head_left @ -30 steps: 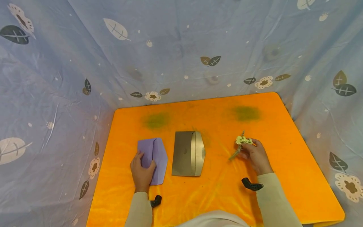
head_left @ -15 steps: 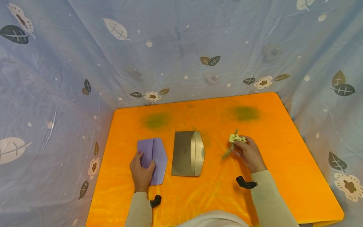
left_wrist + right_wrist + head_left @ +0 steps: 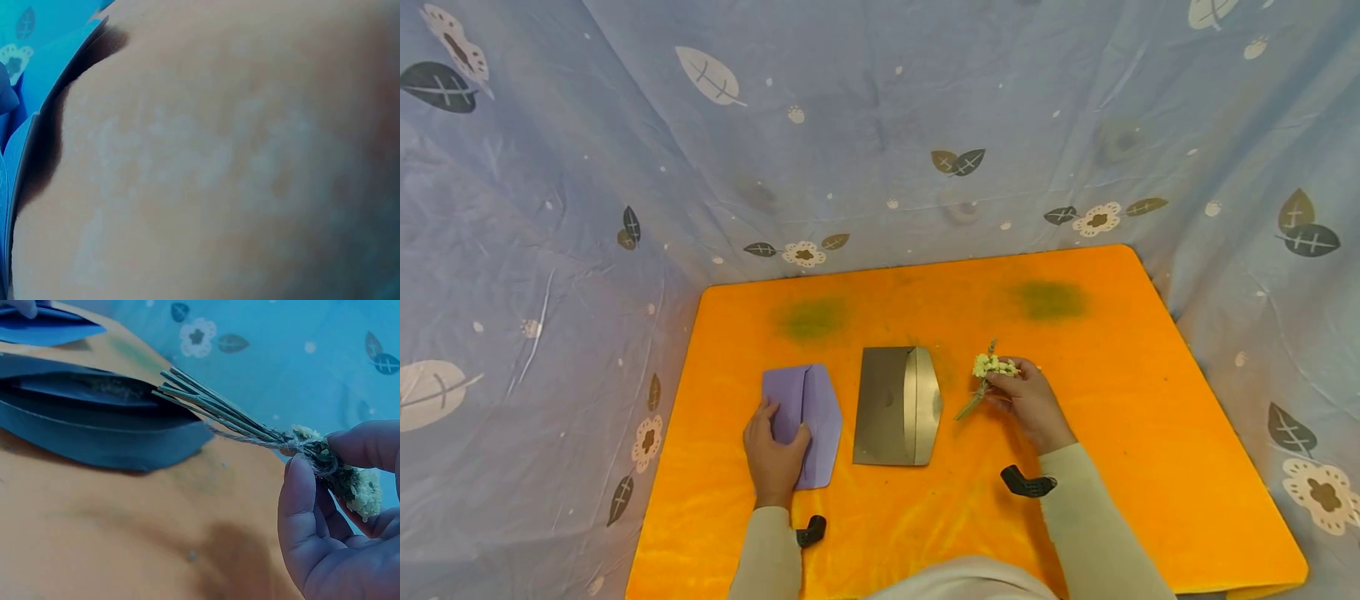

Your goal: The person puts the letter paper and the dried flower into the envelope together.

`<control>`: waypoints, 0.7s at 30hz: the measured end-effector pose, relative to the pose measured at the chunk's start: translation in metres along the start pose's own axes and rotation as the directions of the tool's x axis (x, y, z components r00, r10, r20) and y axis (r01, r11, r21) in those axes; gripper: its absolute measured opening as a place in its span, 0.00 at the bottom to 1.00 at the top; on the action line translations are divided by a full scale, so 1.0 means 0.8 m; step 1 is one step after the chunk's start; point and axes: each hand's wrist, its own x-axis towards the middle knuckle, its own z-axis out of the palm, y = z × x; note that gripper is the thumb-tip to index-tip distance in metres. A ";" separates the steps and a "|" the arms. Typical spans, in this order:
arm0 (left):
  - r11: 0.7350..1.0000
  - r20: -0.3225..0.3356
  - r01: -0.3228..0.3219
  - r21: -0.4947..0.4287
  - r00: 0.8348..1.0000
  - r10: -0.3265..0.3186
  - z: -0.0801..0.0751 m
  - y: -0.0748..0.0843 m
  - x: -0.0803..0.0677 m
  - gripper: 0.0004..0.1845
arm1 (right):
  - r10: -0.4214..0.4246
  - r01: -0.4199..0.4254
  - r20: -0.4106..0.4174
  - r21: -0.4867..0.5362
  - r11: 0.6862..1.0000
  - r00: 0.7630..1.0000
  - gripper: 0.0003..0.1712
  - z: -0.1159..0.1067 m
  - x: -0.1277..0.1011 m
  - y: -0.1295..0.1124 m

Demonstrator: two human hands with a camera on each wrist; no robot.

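Note:
In the head view my left hand (image 3: 774, 457) grips the purple envelope (image 3: 825, 429), thumb at its mouth and fingers over the far side. The left wrist view is mostly filled by skin, with an edge of the envelope at its left. My right hand (image 3: 1032, 407) pinches a small bunch of pale yellow dried flowers (image 3: 988, 367) between thumb and fingers. Twine (image 3: 300, 448) binds the bunch, and its cut stems (image 3: 215, 406) point left toward the dark metallic envelope (image 3: 880, 408). That envelope lies between my hands, flap to the right, its mouth gaping.
An orange cloth (image 3: 1097, 500) covers the table, with two greenish smudges toward the back. A blue patterned curtain (image 3: 880, 108) closes off the back and both sides. Each wrist carries a black camera mount, the right one (image 3: 1026, 482) overhanging the cloth.
My right hand has moved left with the flower bunch, closer to the dark envelope. The left hand and both envelopes have stayed where they were.

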 end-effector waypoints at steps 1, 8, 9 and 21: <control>1.000 0.001 0.001 -0.001 1.000 -0.001 0.000 0.001 0.000 0.34 | 0.005 -0.005 0.003 -0.002 1.000 1.000 0.28 0.004 0.000 0.001; 1.000 -0.001 0.003 -0.004 1.000 -0.003 0.000 0.002 -0.001 0.35 | 0.002 -0.001 0.038 -0.002 1.000 0.999 0.27 0.029 0.003 0.005; 1.000 -0.002 0.001 -0.004 1.000 -0.001 0.000 0.002 -0.001 0.35 | 0.001 -0.001 0.043 0.000 1.000 0.999 0.27 0.032 0.003 0.006; 1.000 -0.005 -0.007 -0.003 1.000 0.007 0.000 0.000 0.001 0.35 | -0.004 0.000 0.097 0.037 0.999 0.995 0.25 0.064 0.007 0.019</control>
